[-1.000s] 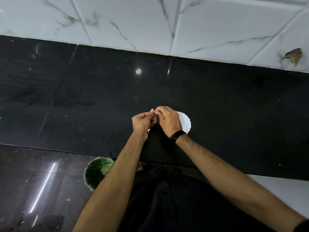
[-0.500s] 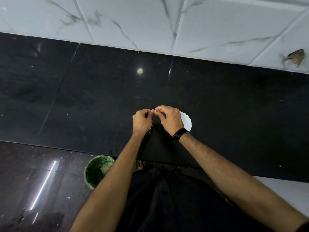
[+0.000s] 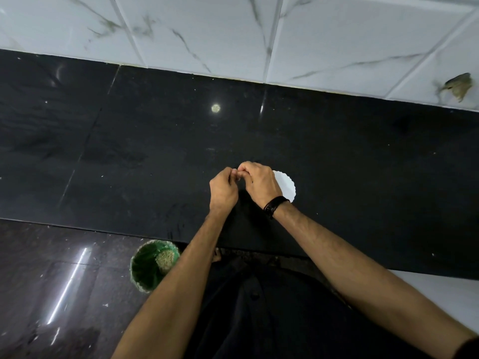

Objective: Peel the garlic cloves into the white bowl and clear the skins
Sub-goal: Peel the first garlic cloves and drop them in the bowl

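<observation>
Together, both hands curled fingertip to fingertip, left hand (image 3: 223, 189), right hand (image 3: 260, 183), pinching something tiny, probably garlic, beside white bowl (image 3: 287, 186)

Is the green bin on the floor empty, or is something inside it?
Not empty. The green bin stands upright and open, with a pale heap inside against its right wall.

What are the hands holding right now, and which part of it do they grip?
Both the left hand and the right hand pinch something tiny between their meeting fingertips, beside the white bowl. It is presumably a garlic clove, but it is too hidden to tell which part.
</observation>
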The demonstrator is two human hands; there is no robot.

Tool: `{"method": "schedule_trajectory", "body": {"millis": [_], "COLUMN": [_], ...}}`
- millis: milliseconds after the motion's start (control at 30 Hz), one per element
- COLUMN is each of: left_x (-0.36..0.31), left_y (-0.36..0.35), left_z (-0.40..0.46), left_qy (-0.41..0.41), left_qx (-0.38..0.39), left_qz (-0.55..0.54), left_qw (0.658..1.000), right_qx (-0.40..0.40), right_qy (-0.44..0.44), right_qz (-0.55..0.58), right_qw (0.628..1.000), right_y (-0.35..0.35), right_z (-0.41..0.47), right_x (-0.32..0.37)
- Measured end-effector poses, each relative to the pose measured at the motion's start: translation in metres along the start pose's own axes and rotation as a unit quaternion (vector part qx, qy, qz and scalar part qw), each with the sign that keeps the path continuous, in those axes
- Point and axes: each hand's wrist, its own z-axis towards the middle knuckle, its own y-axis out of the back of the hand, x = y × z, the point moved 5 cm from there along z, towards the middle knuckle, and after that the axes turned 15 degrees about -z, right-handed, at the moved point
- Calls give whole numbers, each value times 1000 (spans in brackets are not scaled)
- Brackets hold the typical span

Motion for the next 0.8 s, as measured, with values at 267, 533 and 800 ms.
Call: {"method": "schedule_trajectory", "body": {"millis": [267,533,800], "left_x": [1,-7,-10], "left_y": [1,5,1], "left_z": [-4,-1,-2], "left_qy": [4,-9,3], "left_qx": [-36,-38,-55], "left_qz": [38,29,13], "left_qw": [999,999,998], "right_qx": [62,-55,-61], "right_qy": [-69,-33,-5], "right_qz": [27,3,-31], "right_qw": [995,998,998], "right_y": [-14,-3,-5], "right_z": [3,-8,-5], "right_x": [-6,2,4]}}
